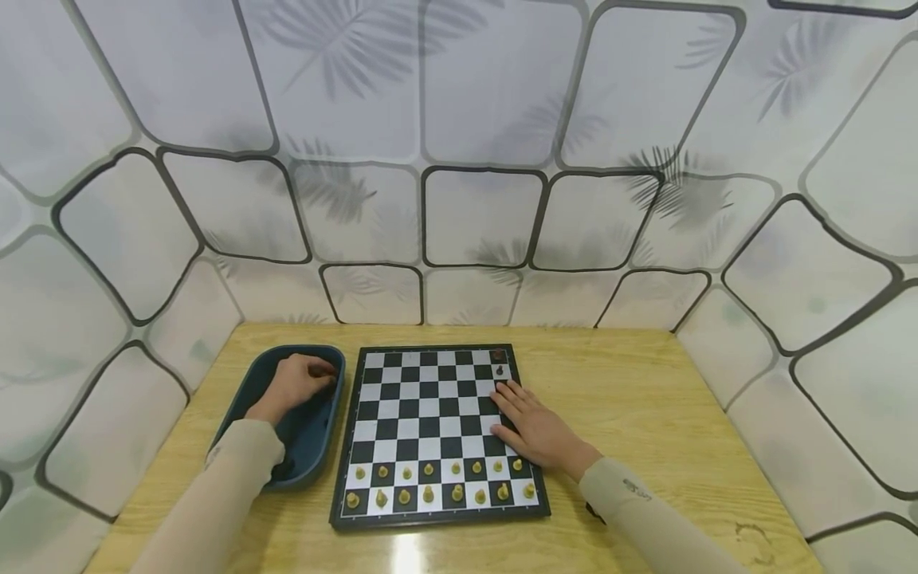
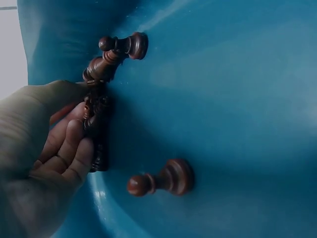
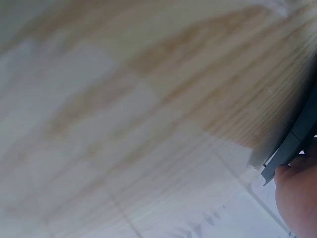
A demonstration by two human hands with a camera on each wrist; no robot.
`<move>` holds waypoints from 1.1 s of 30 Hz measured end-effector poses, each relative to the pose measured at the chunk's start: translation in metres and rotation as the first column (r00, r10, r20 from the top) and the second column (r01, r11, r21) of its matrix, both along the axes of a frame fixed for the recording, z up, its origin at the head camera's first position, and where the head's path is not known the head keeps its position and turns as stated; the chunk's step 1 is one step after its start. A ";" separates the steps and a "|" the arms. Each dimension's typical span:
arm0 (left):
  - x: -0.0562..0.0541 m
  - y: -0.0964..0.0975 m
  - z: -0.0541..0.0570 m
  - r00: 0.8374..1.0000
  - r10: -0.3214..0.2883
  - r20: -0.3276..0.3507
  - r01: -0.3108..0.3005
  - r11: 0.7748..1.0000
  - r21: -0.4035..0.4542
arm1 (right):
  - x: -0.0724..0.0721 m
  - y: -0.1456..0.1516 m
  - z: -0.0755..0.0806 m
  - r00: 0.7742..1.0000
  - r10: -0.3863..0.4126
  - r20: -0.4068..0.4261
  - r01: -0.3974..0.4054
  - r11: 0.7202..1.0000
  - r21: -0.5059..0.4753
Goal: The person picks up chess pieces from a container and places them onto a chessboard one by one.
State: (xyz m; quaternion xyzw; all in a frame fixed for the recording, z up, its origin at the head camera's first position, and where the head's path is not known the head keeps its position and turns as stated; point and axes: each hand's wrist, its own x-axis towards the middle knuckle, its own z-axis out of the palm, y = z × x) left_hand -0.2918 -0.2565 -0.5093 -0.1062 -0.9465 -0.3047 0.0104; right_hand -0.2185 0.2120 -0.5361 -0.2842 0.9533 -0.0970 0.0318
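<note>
My left hand [image 1: 297,383] is inside the dark blue bin [image 1: 340,399], at its far right side. In the left wrist view its thumb and fingers curl on a cluster of dark brown chess pieces [image 2: 94,116] against the wall; the fingertips are partly hidden. A brown pawn [image 2: 173,178] lies apart on the bin's floor. My right hand [image 1: 534,426] rests flat, fingers spread, over the right edge of the chessboard [image 1: 430,399]. Beyond its fingertips stand a dark pawn [image 1: 500,371] and a dark piece [image 1: 498,354] in the far right corner.
Two rows of yellow chess pieces [image 1: 428,494] stand along the board's near side. Bin and board sit side by side on a wooden table [image 1: 617,375]. A patterned wall covering [image 1: 480,215] encloses the table at the back and sides.
</note>
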 end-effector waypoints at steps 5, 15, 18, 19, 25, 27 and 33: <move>0.001 0.001 0.002 1.000 -0.023 0.006 0.023 0.999 -0.033 | 0.000 0.000 0.000 1.000 -0.003 0.000 0.003 1.000 0.004; 0.005 0.002 0.003 0.998 -0.053 0.037 0.054 0.998 -0.041 | 0.001 0.000 0.000 1.000 -0.003 0.011 0.003 1.000 0.010; 0.005 0.002 0.003 0.998 -0.051 0.034 0.052 0.998 -0.026 | 0.001 0.000 0.000 1.000 -0.002 0.006 0.002 1.000 0.007; 0.005 0.001 0.003 0.998 -0.044 0.037 0.045 0.999 -0.016 | 0.002 0.000 0.000 1.000 -0.002 0.005 0.002 1.000 0.007; 0.005 -0.001 0.006 0.997 0.018 0.070 -0.020 0.999 0.030 | 0.002 -0.001 0.000 1.000 -0.002 0.007 0.002 1.000 0.012; 0.004 -0.002 0.007 0.997 0.036 0.072 -0.039 0.998 0.044 | 0.002 -0.001 0.000 1.000 -0.003 0.006 0.003 1.000 0.011; 0.002 -0.004 0.005 0.996 0.062 0.056 -0.066 0.996 0.066 | 0.002 -0.001 0.001 1.000 0.001 -0.001 -0.001 1.000 -0.009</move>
